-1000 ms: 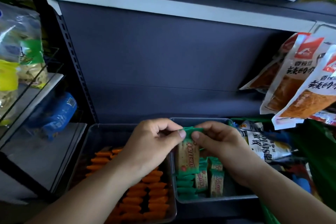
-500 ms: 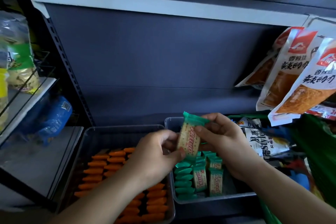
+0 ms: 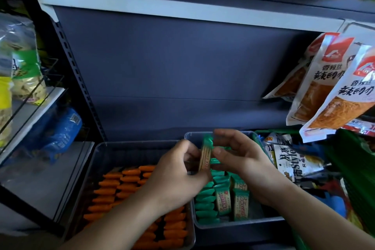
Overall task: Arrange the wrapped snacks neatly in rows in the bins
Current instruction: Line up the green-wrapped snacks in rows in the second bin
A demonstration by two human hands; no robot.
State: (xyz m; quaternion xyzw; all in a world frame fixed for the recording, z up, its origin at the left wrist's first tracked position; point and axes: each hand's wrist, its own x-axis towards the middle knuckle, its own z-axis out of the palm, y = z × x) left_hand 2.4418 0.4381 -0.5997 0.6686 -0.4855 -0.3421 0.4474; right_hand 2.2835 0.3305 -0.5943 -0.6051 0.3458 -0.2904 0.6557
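Hands: the left hand and right hand meet above the gap between the two bins. Both have curled fingers and pinch one green packet between them, though blur hides which fingertips touch it.
Packet held: it stands upright and edge-on to the camera, in the air over the back left corner of the right bin, not yet set down.
Left bin: orange snacks lie in even columns across the middle and front. The back strip shows bare floor, and the left forearm covers part of the rows.
Right bin: green snacks sit packed on edge in one column along the left wall. Two face-up packets lie just beside that column, and the rest of the floor is bare.
Right of the bins: loose bags lie in a heap; whether any belong in the bins I cannot tell.
Done so far: the orange bin looks close to finished, and the green bin has one neat column.
Still to do: seat the held packet in line, stand the two flat packets on edge, and start further columns to fill the right bin. Overall the task seems somewhat past halfway.
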